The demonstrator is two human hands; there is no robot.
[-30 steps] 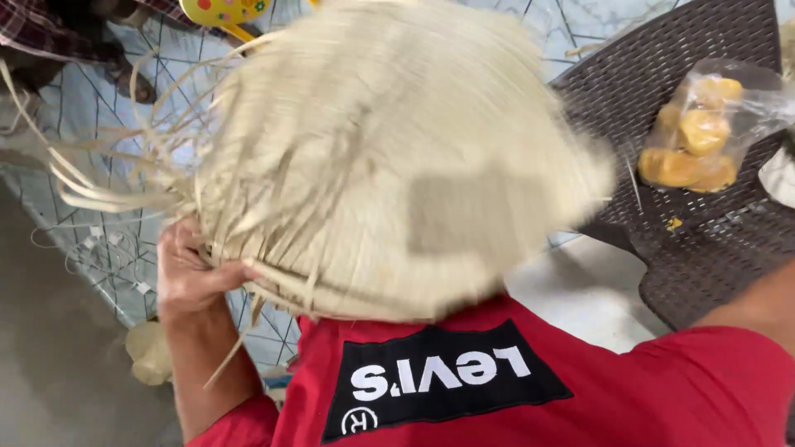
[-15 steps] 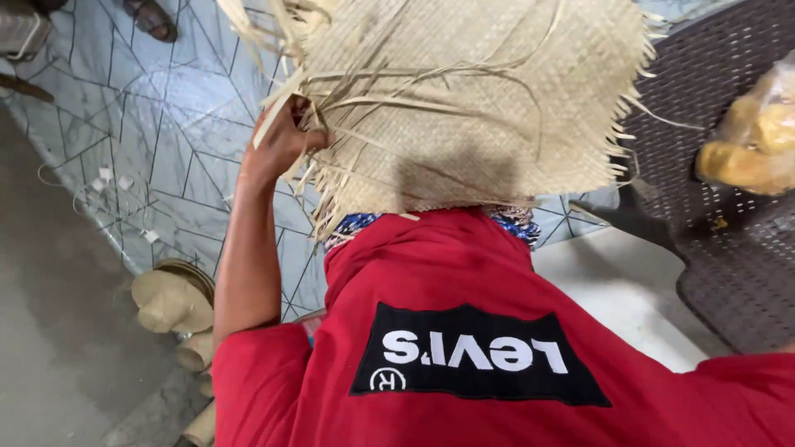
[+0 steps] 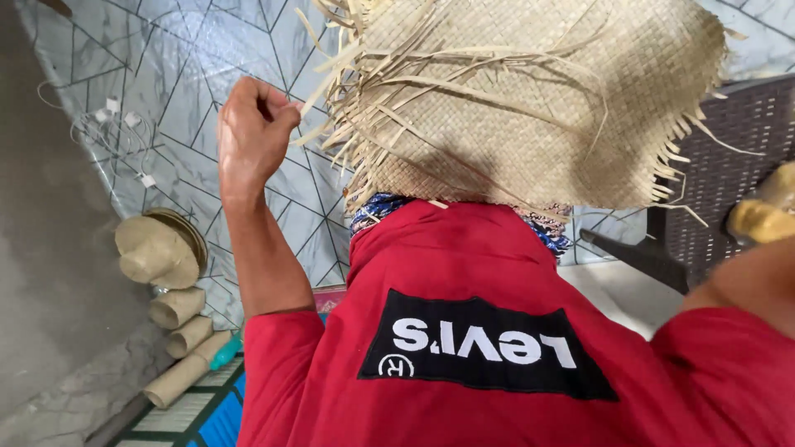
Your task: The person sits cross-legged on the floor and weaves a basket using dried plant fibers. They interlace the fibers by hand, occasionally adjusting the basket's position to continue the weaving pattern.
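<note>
Head view, looking straight down the front of a person in a red shirt (image 3: pixel 497 348) with a black patch on the chest. A half-woven straw piece (image 3: pixel 530 99), pale tan and shaped like a hat or shallow basket, fills the upper middle of the frame, held up in front of the chest and above the floor. Its edge is unfinished: loose flat straw strands (image 3: pixel 356 91) stick out all round, thickest on the side nearest the left hand.

The left hand (image 3: pixel 252 132) is raised on a bent arm just beside that ragged edge. Its fingers are curled into a loose fist, and the thumb and forefinger seem to pinch the end of one strand, as if drawing it out taut. The right hand is hidden; only part of the right forearm shows at the lower right edge, so I cannot tell how it is placed, though something on that side must be holding the weave up.

Below lies a floor (image 3: pixel 166 66) of pale tiles with thin dark lines forming angular shapes. On it, to the left, sit a finished straw hat (image 3: pixel 157 248) and some rolled straw bundles (image 3: pixel 186 339). A dark woven plastic chair (image 3: pixel 729 165) stands at the right.
</note>
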